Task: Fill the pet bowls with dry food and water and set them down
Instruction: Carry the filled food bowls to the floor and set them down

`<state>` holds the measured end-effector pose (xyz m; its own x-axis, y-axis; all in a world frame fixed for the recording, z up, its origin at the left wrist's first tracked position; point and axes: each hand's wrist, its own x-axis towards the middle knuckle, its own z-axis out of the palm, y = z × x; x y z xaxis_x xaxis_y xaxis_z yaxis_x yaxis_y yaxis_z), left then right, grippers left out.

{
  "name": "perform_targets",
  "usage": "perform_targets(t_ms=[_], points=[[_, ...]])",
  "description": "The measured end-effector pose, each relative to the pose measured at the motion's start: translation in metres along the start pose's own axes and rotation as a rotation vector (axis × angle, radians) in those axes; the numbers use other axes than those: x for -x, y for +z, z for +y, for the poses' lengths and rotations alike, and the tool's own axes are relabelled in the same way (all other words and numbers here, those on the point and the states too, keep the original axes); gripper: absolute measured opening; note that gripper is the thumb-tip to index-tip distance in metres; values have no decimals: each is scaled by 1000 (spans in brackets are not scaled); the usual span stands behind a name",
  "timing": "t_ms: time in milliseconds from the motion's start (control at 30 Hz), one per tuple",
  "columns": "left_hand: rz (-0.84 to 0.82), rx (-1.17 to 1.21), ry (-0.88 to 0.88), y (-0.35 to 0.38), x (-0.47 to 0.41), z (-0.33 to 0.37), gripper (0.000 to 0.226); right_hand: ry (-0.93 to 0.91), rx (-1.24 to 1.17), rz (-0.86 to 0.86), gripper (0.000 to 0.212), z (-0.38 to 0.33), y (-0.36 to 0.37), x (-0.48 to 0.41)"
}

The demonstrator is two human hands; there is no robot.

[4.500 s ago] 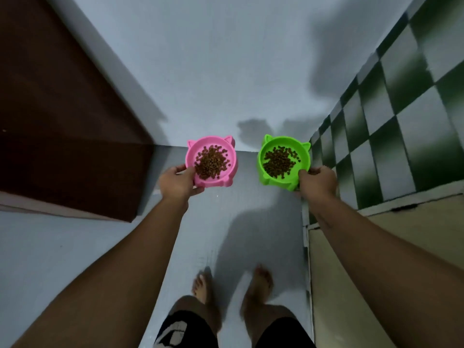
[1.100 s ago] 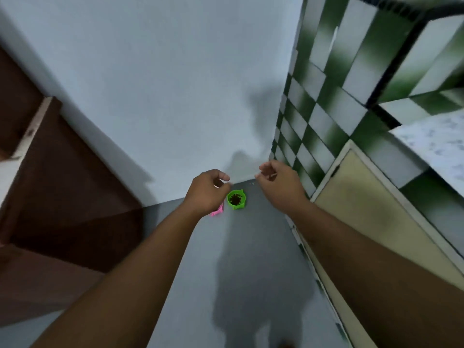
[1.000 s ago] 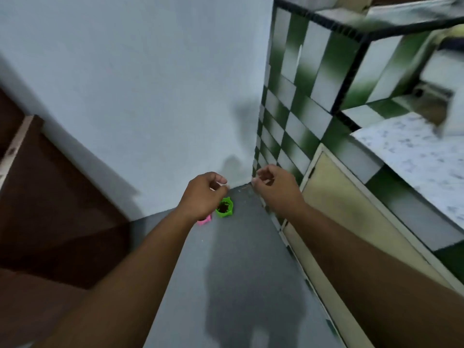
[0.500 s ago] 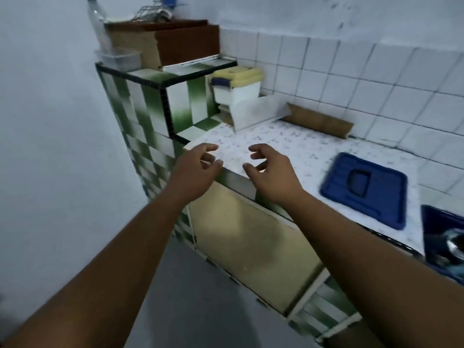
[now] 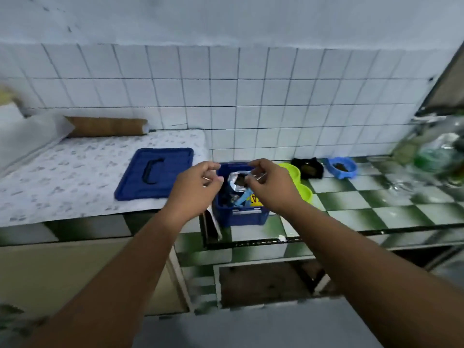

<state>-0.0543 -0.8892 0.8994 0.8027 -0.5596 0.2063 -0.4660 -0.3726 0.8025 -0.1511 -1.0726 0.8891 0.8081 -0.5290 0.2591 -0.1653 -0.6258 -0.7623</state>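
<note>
head view: both hands are raised over the table's front edge, the left hand (image 5: 198,189) and the right hand (image 5: 272,188) close together, fingers loosely curled, with nothing seen gripped in either. behind them a blue bin (image 5: 241,218) is set on the green-checked table (image 5: 376,204), and an opened foil bag (image 5: 237,182) is stood in it, its mouth just behind the right fingertips. a blue lid (image 5: 155,174) is laid flat just left of the bin, on a patterned sheet (image 5: 62,177). a green bowl (image 5: 293,170) is partly hidden behind the right hand, just right of the bin. further right, near the tiled wall, a black bowl (image 5: 307,168) and a blue bowl (image 5: 341,168) are set side by side; brown food is seen in the blue one. a brown roll (image 5: 105,126) is laid against the wall at the left. blurred bottles (image 5: 439,156) are seen at the far right.
</note>
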Motion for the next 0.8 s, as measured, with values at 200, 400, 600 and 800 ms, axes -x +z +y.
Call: perform_targets(t_ms=[200, 400, 600, 800], points=[[-184, 32, 15, 110, -56, 33, 26, 215, 59, 118, 33, 85, -63, -3], [-329, 16, 56, 179, -105, 41, 23, 348, 83, 218, 36, 140, -96, -21], [-396, 18, 34, 231, -149, 48, 30, 454, 107, 275, 37, 178, -120, -36], [-412, -3, 0, 283, -184, 54, 29, 499, 97, 327, 35, 222, -147, -60]])
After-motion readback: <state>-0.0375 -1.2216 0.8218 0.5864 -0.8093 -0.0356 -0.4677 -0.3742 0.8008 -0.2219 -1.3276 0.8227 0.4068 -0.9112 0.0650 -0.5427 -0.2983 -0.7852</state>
